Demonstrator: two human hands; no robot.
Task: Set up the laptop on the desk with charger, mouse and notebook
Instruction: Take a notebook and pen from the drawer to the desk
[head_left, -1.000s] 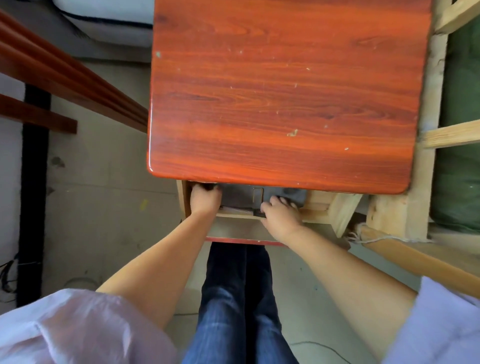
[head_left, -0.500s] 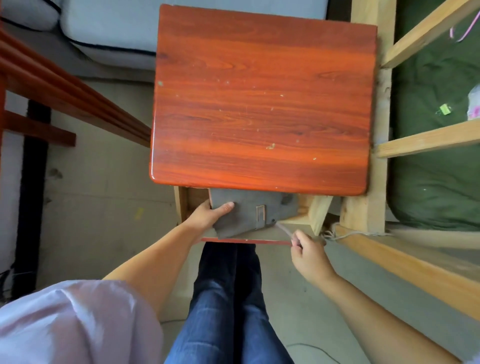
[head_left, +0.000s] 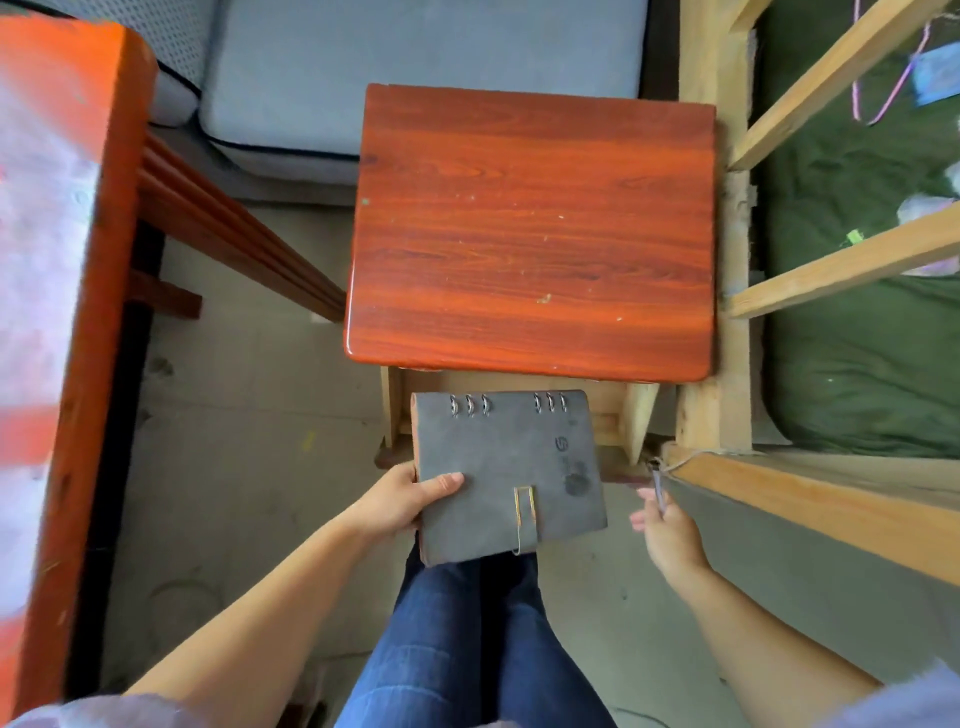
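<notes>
A grey ring-bound notebook (head_left: 506, 475) with a strap closure is out from under the small red-brown wooden desk (head_left: 530, 234), held flat over my knees. My left hand (head_left: 402, 501) grips its left edge, thumb on the cover. My right hand (head_left: 667, 527) is to the right of the notebook, apart from it, pinching a thin pen-like stick (head_left: 658, 486) that points up. The open drawer (head_left: 613, 415) under the desk's front edge shows pale wood. No laptop, charger or mouse is in view.
A second red wooden table (head_left: 67, 260) fills the left side. A pale wooden frame (head_left: 727, 260) over green fabric stands on the right. A grey-blue cushion (head_left: 415, 67) lies beyond the desk. My jeans-clad legs (head_left: 467, 639) are below, over concrete floor.
My left hand has drawn the notebook fully out of the drawer toward me. My right hand has moved right and back with the thin stick. The view has pulled away from the desk.
</notes>
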